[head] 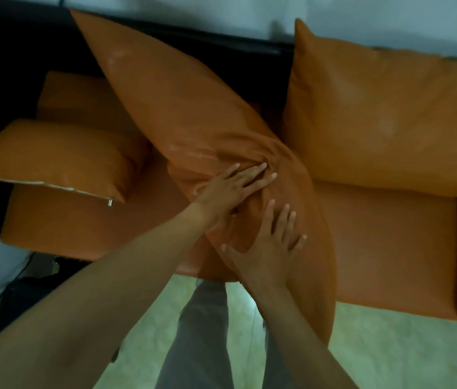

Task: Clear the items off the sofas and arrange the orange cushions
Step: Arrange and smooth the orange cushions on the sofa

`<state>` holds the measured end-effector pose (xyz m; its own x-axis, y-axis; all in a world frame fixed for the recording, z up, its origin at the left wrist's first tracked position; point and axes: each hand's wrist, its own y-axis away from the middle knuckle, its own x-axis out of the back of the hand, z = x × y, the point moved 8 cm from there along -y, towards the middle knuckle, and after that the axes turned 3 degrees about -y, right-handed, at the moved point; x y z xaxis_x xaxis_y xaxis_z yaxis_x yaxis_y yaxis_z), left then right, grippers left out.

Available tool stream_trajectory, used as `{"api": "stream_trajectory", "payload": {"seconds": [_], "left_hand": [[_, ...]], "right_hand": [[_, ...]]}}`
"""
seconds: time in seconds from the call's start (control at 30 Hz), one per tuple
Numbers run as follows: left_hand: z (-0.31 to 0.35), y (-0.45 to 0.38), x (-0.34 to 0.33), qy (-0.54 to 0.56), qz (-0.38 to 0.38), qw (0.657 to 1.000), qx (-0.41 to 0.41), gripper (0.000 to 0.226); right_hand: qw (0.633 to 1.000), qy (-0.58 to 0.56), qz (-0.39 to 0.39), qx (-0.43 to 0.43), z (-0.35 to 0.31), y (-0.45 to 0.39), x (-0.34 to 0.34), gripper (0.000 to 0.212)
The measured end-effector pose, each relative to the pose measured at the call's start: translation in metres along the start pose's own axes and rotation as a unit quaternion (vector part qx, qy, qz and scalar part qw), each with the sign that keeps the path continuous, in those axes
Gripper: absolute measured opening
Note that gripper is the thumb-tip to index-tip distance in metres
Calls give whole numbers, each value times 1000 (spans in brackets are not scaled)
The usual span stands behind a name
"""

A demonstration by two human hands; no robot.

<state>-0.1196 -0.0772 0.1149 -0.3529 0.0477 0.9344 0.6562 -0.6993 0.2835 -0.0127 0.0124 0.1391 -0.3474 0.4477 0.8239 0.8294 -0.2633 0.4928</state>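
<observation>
A pale wall (221, 12) runs along the far side of the scene, and a light, glossy tiled floor (390, 355) fills the near part. Between them an orange sofa (384, 242) with a dark frame (11, 66) is seen from above, its seat covered in smooth, leather-like material.

A large orange cushion (171, 102) is laid diagonally across the seat, from the far left corner to the near edge, where its lower end overhangs the floor. Its fabric is creased and gathered into folds in the middle. The left hand (230, 192) is pressed flat on that creased middle with the fingers straight and together; nothing is gripped. The right hand (272, 245) is laid flat just near of it on the same cushion, fingers spread and straight, nothing held.

To the right, a second large orange cushion (384, 113) is propped upright against the sofa back, plump and rectangular with pointed corners; its left edge is just beside the diagonal cushion. To the left, a smaller orange cushion (58, 161) is lying on the seat, with a pale zip strip (50, 188) along its near edge and a small metal pull at the corner. It is apart from the hands.

Grey trouser legs (202, 332) are visible below the arms, and dark cables (2, 299) lie on the floor at the near left.
</observation>
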Motion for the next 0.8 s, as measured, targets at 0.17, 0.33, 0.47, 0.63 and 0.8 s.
{"api": "stream_trajectory", "payload": {"seconds": [0.17, 0.33, 0.47, 0.63, 0.8], "left_hand": [[-4, -17, 5, -76, 21, 997, 10, 132], [-31, -29, 8, -135, -6, 989, -67, 126], [-67, -32, 30, -154, -32, 985, -69, 130], [-105, -43, 47, -191, -114, 969, -110, 149], [-101, -51, 40, -234, -108, 960, -111, 135]], "right_hand": [[996, 21, 44, -72, 6, -18, -4, 152], [995, 77, 38, -59, 28, -42, -1, 160], [995, 73, 32, -52, 44, -55, 8, 152], [999, 15, 29, -7, 49, -67, 28, 120], [987, 31, 159, -3, 2, -29, 20, 115]]}}
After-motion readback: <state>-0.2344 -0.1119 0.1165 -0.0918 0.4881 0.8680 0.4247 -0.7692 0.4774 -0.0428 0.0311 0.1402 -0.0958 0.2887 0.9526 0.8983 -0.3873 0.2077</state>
